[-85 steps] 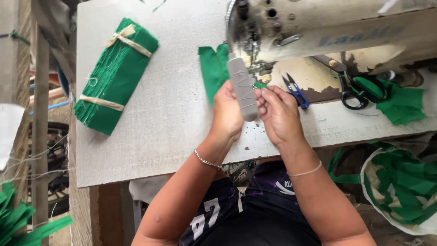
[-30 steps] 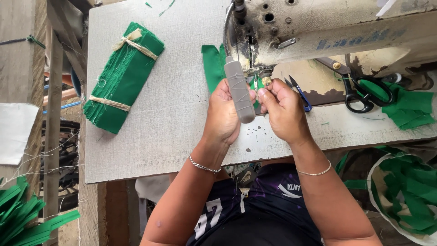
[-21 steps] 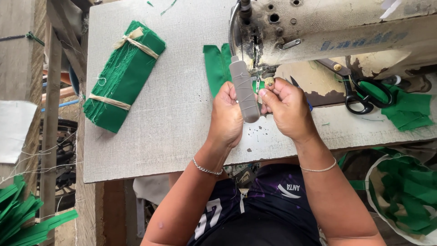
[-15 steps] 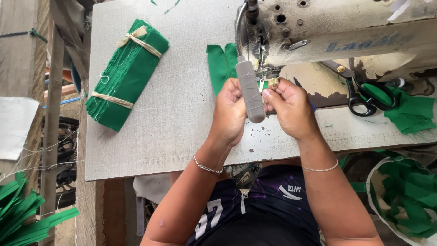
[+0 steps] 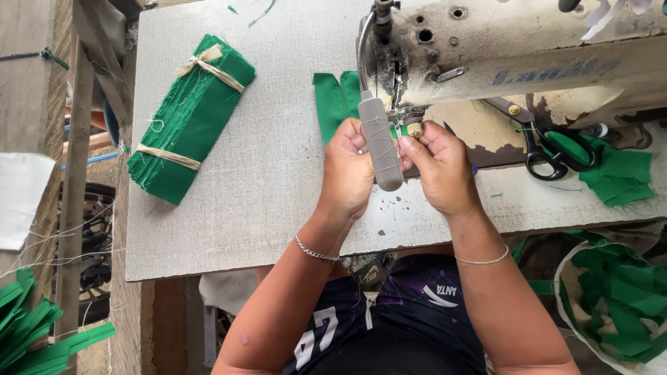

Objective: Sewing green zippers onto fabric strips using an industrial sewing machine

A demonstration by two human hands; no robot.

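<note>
Left hand: the left hand point(image 5: 345, 173) is curled in front of the needle area, fingers bent inward beside the grey lamp head; whether they pinch cloth cannot be told, since the lamp covers the fingertips.
Right hand: the right hand point(image 5: 439, 167) is half closed just right of the lamp head, thumb and forefinger drawn together at the foot of the machine; what they grasp is hidden.
Between the hands: the grey lamp head point(image 5: 380, 144), wound with thread, hangs from a bent metal neck and lies between the two hands in this view.
Green strip: a folded green fabric strip point(image 5: 335, 103) lies flat on the table just behind the left hand and left of the needle, its far end towards the back edge.
Sewing machine: the worn cream sewing machine point(image 5: 514, 48) fills the back right corner of the table, its head directly above the hands.
Table: the grey table point(image 5: 278, 180) carries everything; both hands rest near the middle of its front edge.
Scissors: black scissors point(image 5: 538, 149) lie on the machine bed to the right of the right hand.
Cut pieces: loose green pieces point(image 5: 615, 173) lie at the right edge, touching the scissors.
Bundle: a tied bundle of green strips point(image 5: 191, 118) lies aslant near the left edge, well apart from the hands.
Sack: a white sack of green scraps point(image 5: 611, 298) sits below the front right corner.
</note>
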